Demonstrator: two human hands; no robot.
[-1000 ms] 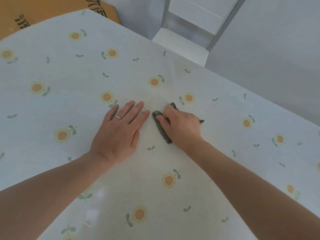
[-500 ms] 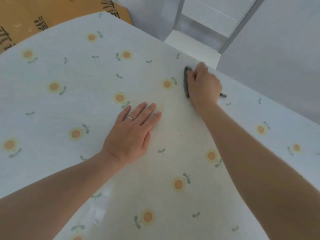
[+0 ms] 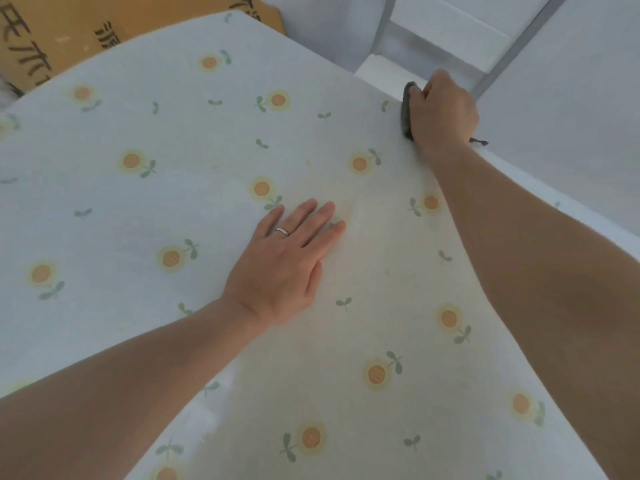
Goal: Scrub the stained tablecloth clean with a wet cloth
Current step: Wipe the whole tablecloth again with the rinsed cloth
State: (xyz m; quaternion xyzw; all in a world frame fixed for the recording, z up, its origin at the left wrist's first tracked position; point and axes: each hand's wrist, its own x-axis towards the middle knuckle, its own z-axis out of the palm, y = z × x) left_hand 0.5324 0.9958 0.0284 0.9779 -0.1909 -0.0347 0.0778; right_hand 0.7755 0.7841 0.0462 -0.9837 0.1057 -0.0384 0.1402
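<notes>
A white tablecloth (image 3: 194, 188) printed with small orange flowers covers the table. A faint yellowish stain (image 3: 377, 244) runs down its middle. My left hand (image 3: 284, 265) lies flat on the cloth, fingers spread, a ring on one finger, just left of the stain. My right hand (image 3: 441, 112) is stretched to the table's far edge, closed on a dark green cloth (image 3: 407, 112). Only the cloth's left edge and a small thread by my wrist show; the hand hides the remainder.
A brown cardboard box (image 3: 69, 32) with dark printed characters stands beyond the far left edge. Past the far edge are a white step or shelf (image 3: 384, 72) with grey metal bars (image 3: 505, 50) and a pale wall (image 3: 571, 116) at right.
My right hand has slid the green cloth from beside my left hand away up to the table's far edge. My left hand has stayed flat in place.
</notes>
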